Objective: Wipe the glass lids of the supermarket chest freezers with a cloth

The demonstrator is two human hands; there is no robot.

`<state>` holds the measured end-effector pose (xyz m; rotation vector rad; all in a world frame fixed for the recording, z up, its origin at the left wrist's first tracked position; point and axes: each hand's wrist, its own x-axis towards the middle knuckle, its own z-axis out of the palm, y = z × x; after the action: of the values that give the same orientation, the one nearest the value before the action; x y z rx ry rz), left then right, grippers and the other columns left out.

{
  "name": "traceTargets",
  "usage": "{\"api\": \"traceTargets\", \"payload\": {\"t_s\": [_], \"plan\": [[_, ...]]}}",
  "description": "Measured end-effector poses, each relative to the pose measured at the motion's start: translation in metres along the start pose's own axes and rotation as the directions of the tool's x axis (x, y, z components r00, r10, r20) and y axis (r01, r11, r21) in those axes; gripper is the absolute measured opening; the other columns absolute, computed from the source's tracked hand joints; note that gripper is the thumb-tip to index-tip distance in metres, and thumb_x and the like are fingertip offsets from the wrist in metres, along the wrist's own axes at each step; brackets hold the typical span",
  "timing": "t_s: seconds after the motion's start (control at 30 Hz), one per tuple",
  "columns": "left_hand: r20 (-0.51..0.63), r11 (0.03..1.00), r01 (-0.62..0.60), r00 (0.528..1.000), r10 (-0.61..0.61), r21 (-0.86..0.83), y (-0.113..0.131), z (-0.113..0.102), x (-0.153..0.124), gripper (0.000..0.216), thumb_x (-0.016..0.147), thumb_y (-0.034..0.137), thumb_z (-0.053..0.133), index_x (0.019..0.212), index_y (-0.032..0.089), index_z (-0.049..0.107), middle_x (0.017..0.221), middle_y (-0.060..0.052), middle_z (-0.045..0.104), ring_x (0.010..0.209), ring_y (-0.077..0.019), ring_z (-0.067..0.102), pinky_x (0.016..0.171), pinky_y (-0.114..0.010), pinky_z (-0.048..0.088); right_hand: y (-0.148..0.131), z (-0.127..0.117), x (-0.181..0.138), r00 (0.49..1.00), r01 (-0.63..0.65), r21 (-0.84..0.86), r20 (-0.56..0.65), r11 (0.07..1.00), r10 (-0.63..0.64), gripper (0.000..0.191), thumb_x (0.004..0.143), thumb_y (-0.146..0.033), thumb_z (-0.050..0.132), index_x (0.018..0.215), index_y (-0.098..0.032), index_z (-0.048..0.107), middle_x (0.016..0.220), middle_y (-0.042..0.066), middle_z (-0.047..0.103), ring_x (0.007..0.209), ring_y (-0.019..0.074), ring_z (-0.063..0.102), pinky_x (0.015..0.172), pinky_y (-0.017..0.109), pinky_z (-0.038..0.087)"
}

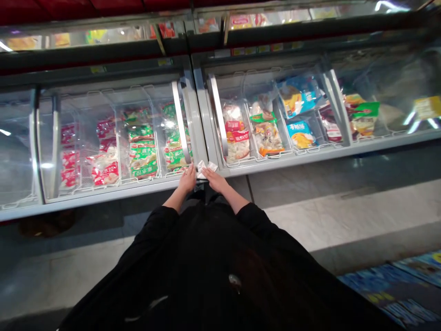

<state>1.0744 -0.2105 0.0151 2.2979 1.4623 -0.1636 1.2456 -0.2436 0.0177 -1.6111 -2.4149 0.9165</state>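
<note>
Behind the glass of the left freezer (103, 195), red bags (105, 171) are lying beside stacks of green bags (142, 151), and a pale lid handle (181, 122) is running down toward the front edge. Just below that handle's lower end, the left hand (188, 179) is resting on the freezer's front edge, fingers bent against the left side of a crumpled white cloth (206, 167); whether they are pinching it cannot be told. The cloth is sitting on the front edge where the two freezers meet (between both sets of fingertips, poking out beyond them). The right hand (215, 179) is lying on the cloth's lower right part, fingers stretched flat and released. In the right freezer (310, 157), white-and-red bags (237, 136) are lying near the front left corner, with blue bags (299, 99) farther right.
</note>
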Motion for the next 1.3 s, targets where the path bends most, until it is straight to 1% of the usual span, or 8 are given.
{"api": "traceTargets", "payload": {"t_s": [0.2, 0.33, 0.57, 0.77, 0.9, 1.03, 1.17, 1.3], "plan": [[0.028, 1.0, -0.001, 1.0, 0.0, 0.018, 0.032, 0.013, -0.022, 0.06, 0.074, 0.011, 0.035, 0.129, 0.009, 0.009, 0.135, -0.007, -0.001, 0.122, -0.0178, 0.006, 0.099, -0.031, 0.014, 0.026, -0.001, -0.028, 0.992, -0.114, -0.032, -0.066, 0.993, 0.112, 0.069, 0.065, 0.001, 0.035, 0.129, -0.012, 0.011, 0.136, 0.002, 0.003, 0.122, 0.0133, -0.001, 0.101, 0.034, 0.007], [0.003, 1.0, -0.019, 1.0, 0.019, 0.015, 0.049, 0.014, -0.027, 0.06, 0.074, 0.011, 0.035, 0.129, 0.011, 0.012, 0.135, -0.006, 0.003, 0.122, -0.0168, 0.008, 0.099, -0.029, 0.014, 0.04, -0.005, -0.043, 0.98, -0.18, -0.081, -0.101, 0.98, 0.172, 0.069, 0.066, -0.002, 0.035, 0.129, -0.012, 0.009, 0.136, 0.004, 0.003, 0.123, 0.014, 0.001, 0.101, 0.033, 0.01], [0.003, 0.999, -0.05, 0.999, 0.05, -0.006, 0.071, 0.019, -0.02, 0.06, 0.073, 0.011, 0.033, 0.129, 0.012, 0.011, 0.135, -0.005, 0.005, 0.122, -0.016, 0.007, 0.099, -0.031, 0.016, 0.042, -0.004, -0.038, 0.98, -0.194, -0.138, -0.066, 0.971, 0.186, 0.069, 0.065, -0.008, 0.04, 0.128, -0.013, 0.015, 0.135, 0.004, 0.009, 0.122, 0.0166, 0.009, 0.1, 0.032, 0.015], [0.088, 0.994, -0.1, 0.991, 0.103, -0.035, 0.087, 0.019, -0.008, 0.06, 0.072, 0.011, 0.035, 0.128, 0.012, 0.014, 0.135, -0.005, 0.008, 0.122, -0.0158, 0.007, 0.099, -0.031, 0.017, 0.057, -0.014, -0.056, 0.978, -0.206, -0.146, -0.049, 0.968, 0.201, 0.067, 0.064, -0.007, 0.04, 0.127, -0.018, 0.02, 0.134, 0.0, 0.014, 0.122, 0.014, 0.011, 0.1, 0.029, 0.014], [0.128, 0.989, -0.136, 0.982, 0.142, -0.059, 0.093, 0.013, 0.003, 0.059, 0.072, 0.012, 0.035, 0.128, 0.011, 0.016, 0.134, -0.006, 0.01, 0.122, -0.0157, 0.009, 0.099, -0.031, 0.018, 0.068, -0.021, -0.063, 0.947, -0.316, -0.157, -0.107, 0.936, 0.302, 0.064, 0.067, -0.01, 0.037, 0.127, -0.009, 0.016, 0.134, 0.009, 0.012, 0.122, 0.0185, 0.01, 0.1, 0.034, 0.014], [0.141, 0.986, -0.152, 0.977, 0.161, -0.075, 0.094, 0.003, 0.017, 0.057, 0.073, 0.011, 0.033, 0.128, 0.011, 0.016, 0.134, -0.006, 0.01, 0.122, -0.0154, 0.008, 0.099, -0.032, 0.017, 0.061, -0.02, -0.047, 0.926, -0.372, -0.154, -0.13, 0.916, 0.354, 0.066, 0.068, -0.016, 0.039, 0.127, -0.005, 0.012, 0.134, 0.014, 0.009, 0.122, 0.0232, 0.009, 0.098, 0.038, 0.016], [0.138, 0.986, -0.147, 0.978, 0.157, -0.081, 0.089, -0.009, 0.033, 0.058, 0.074, 0.01, 0.032, 0.129, 0.01, 0.013, 0.134, -0.006, 0.007, 0.122, -0.0154, 0.005, 0.1, -0.033, 0.014, 0.051, -0.024, -0.034, 0.948, -0.313, -0.155, -0.106, 0.937, 0.299, 0.069, 0.065, -0.013, 0.041, 0.128, -0.01, 0.012, 0.135, 0.008, 0.007, 0.122, 0.0219, 0.005, 0.099, 0.037, 0.014], [0.131, 0.984, -0.157, 0.977, 0.167, -0.082, 0.08, -0.018, 0.046, 0.058, 0.074, 0.009, 0.032, 0.129, 0.01, 0.011, 0.135, -0.007, 0.005, 0.123, -0.0154, 0.003, 0.1, -0.033, 0.012, 0.059, -0.043, -0.045, 0.973, -0.232, -0.169, -0.054, 0.958, 0.226, 0.065, 0.063, -0.007, 0.039, 0.125, -0.017, 0.024, 0.134, 0.0, 0.015, 0.122, 0.0148, 0.008, 0.1, 0.03, 0.014]]}}
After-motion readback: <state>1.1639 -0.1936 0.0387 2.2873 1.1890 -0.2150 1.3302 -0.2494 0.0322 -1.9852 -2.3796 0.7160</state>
